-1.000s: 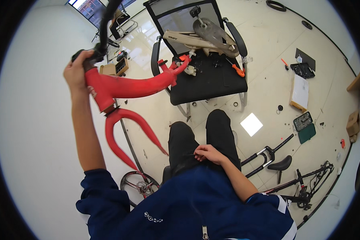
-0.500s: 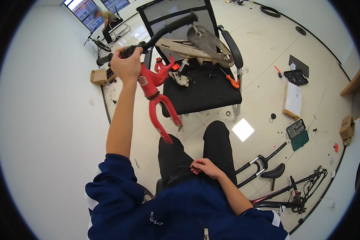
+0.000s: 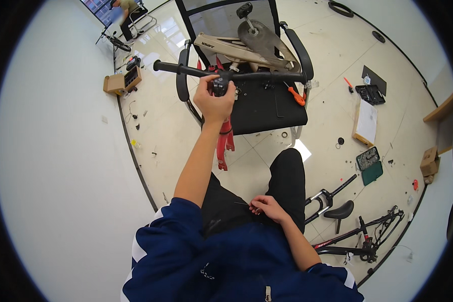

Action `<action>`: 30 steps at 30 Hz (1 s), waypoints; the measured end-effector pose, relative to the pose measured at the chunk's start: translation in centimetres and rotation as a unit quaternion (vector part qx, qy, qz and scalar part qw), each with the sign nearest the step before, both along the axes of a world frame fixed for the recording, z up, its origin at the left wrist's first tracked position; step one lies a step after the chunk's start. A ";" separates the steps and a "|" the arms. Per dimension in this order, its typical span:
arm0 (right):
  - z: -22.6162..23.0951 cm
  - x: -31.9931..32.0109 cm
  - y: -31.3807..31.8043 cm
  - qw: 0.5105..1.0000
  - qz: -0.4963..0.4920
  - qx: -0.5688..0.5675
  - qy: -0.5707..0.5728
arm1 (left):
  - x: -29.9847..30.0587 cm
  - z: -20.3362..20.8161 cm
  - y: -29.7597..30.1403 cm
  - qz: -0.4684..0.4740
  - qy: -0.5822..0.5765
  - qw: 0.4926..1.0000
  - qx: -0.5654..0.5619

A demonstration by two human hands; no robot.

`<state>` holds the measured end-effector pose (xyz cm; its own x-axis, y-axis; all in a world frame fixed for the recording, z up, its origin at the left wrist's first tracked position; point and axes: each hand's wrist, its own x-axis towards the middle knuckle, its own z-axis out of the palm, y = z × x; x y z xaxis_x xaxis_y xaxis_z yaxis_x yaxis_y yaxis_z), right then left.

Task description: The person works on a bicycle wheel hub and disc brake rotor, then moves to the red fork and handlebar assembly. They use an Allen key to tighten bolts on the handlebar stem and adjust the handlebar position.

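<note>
My left hand [image 3: 214, 103] is closed around the black stem [image 3: 220, 86] in the middle of a black handlebar [image 3: 272, 77]. The bar lies crosswise above an office chair's black seat [image 3: 267, 120]. Below my wrist show the legs of a red bicycle fork [image 3: 222, 153]; my hand and forearm hide much of the red part. Over my lap, my right hand [image 3: 268, 208] is closed on a thin metal rod [image 3: 241, 203], perhaps a hex key. A beige bicycle frame part with a crank [image 3: 226, 48] rests on the chair behind the handlebar.
An orange-handled screwdriver [image 3: 296, 96] lies on the seat's right side. On the right floor are a black bicycle frame [image 3: 347, 240], a saddle [image 3: 340, 209], a suspension fork [image 3: 327, 199] and a green case [image 3: 372, 172]. A person [image 3: 127, 17] sits at the far left.
My left hand has moved right and turned the handlebar, which now lies crosswise over the chair, with the red fork pointing toward me. My right hand still holds the thin rod.
</note>
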<state>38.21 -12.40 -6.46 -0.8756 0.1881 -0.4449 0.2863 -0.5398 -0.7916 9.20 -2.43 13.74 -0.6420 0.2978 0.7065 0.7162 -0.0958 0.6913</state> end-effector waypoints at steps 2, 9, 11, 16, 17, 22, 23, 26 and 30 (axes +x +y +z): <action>-0.4 0.0 -0.2 1.000 -0.001 0.001 0.001 | 0.4 -1.0 -0.4 -0.008 0.012 1.000 0.003; 0.3 -0.1 -0.1 1.000 -0.011 -0.004 -0.001 | 0.1 -1.9 -1.2 0.060 0.175 0.980 -0.071; 0.4 -0.2 -0.3 1.000 0.006 -0.001 0.003 | 0.3 -1.9 -1.7 0.019 0.082 0.993 -0.086; 0.5 -0.6 -0.5 1.000 0.008 -0.005 0.004 | 1.8 -2.4 -3.5 -0.010 -0.045 0.994 -0.099; 0.7 -0.7 -0.5 1.000 0.015 0.002 0.004 | 2.1 -2.9 -3.8 -0.011 -0.041 0.995 -0.093; 0.9 -1.0 -0.7 0.998 0.046 0.043 0.014 | 3.0 -6.8 -5.1 -0.091 -0.017 0.990 -0.110; 0.9 -0.9 -0.7 0.998 0.046 0.044 0.015 | 3.6 -7.8 -5.1 -0.100 -0.025 0.988 -0.115; 1.0 -0.9 -1.0 0.998 0.048 0.046 0.015 | 4.6 -10.5 -5.2 -0.092 -0.016 0.987 -0.129; 0.8 -0.7 -1.2 0.997 0.055 0.049 0.018 | 5.7 -12.5 -5.3 -0.011 -0.021 0.990 -0.137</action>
<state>37.47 -13.64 -5.69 -0.9083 0.1306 -0.3974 0.3107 -0.4257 -0.8498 14.87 -7.76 1.27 -0.6604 0.4882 0.5705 0.6862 0.0839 0.7226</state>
